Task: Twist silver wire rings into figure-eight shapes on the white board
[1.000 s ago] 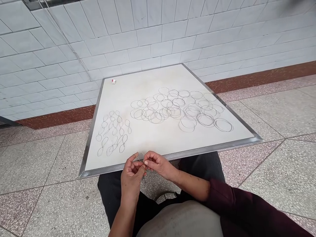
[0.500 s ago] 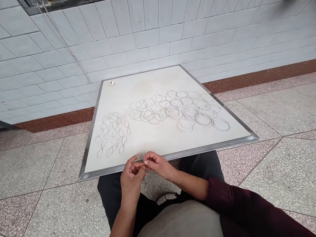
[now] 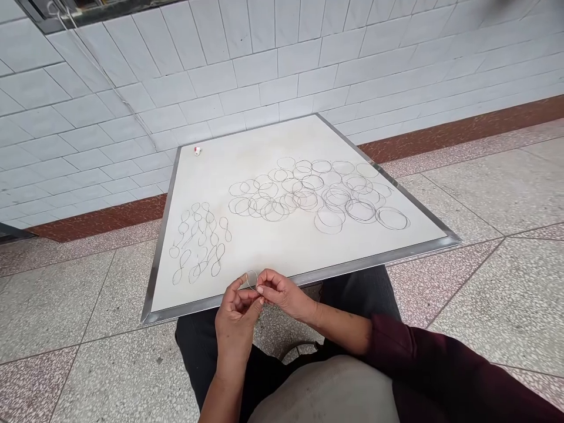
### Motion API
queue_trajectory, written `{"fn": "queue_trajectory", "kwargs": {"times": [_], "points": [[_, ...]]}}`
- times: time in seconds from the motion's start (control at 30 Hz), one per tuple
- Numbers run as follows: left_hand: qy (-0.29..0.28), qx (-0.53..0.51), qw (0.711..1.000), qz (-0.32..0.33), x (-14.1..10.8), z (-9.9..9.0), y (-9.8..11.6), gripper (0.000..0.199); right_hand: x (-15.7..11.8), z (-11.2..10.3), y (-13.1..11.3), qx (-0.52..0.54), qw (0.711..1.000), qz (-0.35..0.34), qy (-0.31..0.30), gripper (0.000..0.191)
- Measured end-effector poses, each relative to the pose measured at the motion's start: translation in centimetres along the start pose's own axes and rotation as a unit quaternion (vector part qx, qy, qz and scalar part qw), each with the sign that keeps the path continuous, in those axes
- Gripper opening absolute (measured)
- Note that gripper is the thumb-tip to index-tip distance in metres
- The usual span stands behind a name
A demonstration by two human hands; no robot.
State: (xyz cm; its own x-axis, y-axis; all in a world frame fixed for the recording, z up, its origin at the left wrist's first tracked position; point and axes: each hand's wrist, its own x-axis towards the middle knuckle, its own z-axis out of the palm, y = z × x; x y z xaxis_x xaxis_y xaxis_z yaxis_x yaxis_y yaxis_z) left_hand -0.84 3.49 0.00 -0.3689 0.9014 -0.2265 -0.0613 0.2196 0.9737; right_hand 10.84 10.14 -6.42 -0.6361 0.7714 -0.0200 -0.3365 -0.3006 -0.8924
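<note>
Over the near edge of the white table (image 3: 273,252), my left hand (image 3: 238,308) and my right hand (image 3: 279,294) meet around a thin wire loop (image 3: 252,271). My left fingers and thumb pinch its lower part, while the left index finger touches the loop's side. The thumb and index finger of my right hand press on the wire where it seems to cross. Part of the wire is hidden behind the fingers. Left of my hands lie several wire pieces twisted into figure-eights (image 3: 217,258). Many round wire rings (image 3: 392,218) overlap across the table's middle and right.
A small white and red object (image 3: 198,151) sits by the table's far left corner. A metal trim (image 3: 374,261) borders the tabletop. Behind it stands a white tiled wall (image 3: 264,64) with a cable (image 3: 114,88) running down it. Speckled floor tiles (image 3: 506,294) surround the table.
Both hands hold nearly the same place, with slight finger movement at the wire loop. The view has shifted a little; the rings and figure-eights lie as before.
</note>
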Motion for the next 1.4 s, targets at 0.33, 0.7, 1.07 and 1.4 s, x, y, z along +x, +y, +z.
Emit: {"fn": "queue_trajectory", "kwargs": {"times": [0.33, 0.7, 1.07, 1.4], "points": [[0.006, 0.023, 1.000, 0.014, 0.1, -0.4, -0.5, 0.058, 0.0, -0.4, -0.7, -0.038, 0.999, -0.009, 0.006, 0.032], [-0.045, -0.034, 0.998, -0.026, 0.1, -0.6, -0.5, 0.064, -0.3, -0.6, -1.6, -0.013, 0.999, -0.024, -0.031, 0.032], [-0.049, -0.050, 0.997, 0.008, -0.1, -0.1, -0.9, 0.054, -0.4, -0.7, -1.3, 0.013, 0.998, 0.003, -0.067, 0.031], [-0.052, -0.041, 0.998, 0.017, -0.1, -0.2, -0.9, 0.051, -0.4, -1.3, -1.8, 0.003, 0.995, 0.005, -0.103, 0.030]]}}
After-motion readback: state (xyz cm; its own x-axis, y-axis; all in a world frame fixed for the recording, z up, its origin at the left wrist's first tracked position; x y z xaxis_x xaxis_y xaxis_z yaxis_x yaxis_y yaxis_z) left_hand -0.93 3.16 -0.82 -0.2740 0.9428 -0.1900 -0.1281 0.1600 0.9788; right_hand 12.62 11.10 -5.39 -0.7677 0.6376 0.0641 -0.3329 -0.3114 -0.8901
